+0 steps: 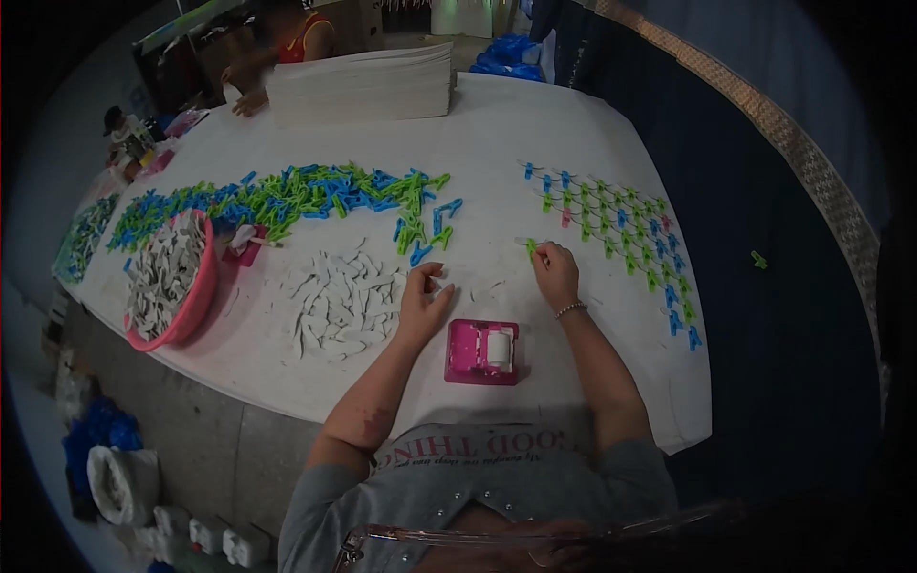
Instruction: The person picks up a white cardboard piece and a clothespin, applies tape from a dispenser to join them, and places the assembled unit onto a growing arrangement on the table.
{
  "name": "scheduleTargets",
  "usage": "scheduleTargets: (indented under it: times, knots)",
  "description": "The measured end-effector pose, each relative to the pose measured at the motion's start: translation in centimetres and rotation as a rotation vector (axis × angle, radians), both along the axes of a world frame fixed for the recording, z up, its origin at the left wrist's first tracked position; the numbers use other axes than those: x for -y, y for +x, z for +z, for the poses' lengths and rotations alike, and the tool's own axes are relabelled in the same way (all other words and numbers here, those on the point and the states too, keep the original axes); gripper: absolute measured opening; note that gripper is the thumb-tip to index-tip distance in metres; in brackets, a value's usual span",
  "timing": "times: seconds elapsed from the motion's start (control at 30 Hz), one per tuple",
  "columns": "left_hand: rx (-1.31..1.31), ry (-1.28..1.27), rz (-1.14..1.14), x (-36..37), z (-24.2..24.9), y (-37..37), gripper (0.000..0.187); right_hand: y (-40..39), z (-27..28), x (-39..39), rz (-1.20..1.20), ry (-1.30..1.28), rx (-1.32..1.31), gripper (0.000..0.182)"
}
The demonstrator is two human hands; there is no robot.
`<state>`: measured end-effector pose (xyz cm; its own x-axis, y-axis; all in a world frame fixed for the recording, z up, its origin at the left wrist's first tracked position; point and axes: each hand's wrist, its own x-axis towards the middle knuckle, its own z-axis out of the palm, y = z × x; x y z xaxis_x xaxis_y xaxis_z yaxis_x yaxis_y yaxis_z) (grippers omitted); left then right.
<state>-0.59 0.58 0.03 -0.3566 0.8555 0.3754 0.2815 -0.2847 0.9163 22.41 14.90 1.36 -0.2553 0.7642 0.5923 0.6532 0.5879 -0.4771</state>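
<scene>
Right hand (pixel 556 277) is pinching a green clip (pixel 531 246) between thumb and fingertips; a small pale piece is showing beside the clip's far end. Clip is sitting over mid-table, just left of the clip rows (pixel 611 224), well in from every edge. Left hand (pixel 426 298) is hanging loosely curled, thumb and fingers standing apart, between the white strip pile (pixel 349 306) and the right hand; nothing is clearly showing in its grasp.

Pink dispenser (pixel 482 351) with a white roll is resting between the forearms, near the body-side edge of the table (pixel 521 143). Clip rows are running diagonally down the right side, lowest blue clips lying close to the right edge. One loose green clip is lying off the table, on the dark surface beyond that edge.

Blue and green clip pile (pixel 287 201) is spreading across the left half. Pink basin (pixel 205 286) of pale strips is standing right at the left front edge. Paper stack (pixel 363 88) is occupying the far side, a co-worker's hand (pixel 250 103) reaching beside it. Widest open room is lying between stack and hands; a narrower bare strip is running right of the dispenser.
</scene>
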Motion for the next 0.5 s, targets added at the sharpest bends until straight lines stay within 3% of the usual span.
scheduleTargets:
  times: [0.17, 0.23, 0.33, 0.5]
  knots:
    - [0.012, -0.006, 0.014, 0.1, 0.0, 0.2, 0.039, 1.5, 0.7, 2.9, 0.004, 0.04, 0.063, 0.02]
    - [0.018, 0.001, 0.015, 0.0, -0.2, 0.4, 0.038, 1.9, 0.4, 4.2, 0.085, 0.127, 0.268, 0.032]
    - [-0.03, 0.005, 0.047, 0.1, 0.0, 0.6, 0.035, 1.4, -0.1, 4.0, 0.06, 0.091, 0.358, 0.038]
    - [-0.117, 0.058, 0.122, 0.4, 0.8, 0.8, 0.031, -2.2, 0.6, 1.1, 0.039, -0.018, 0.386, 0.034]
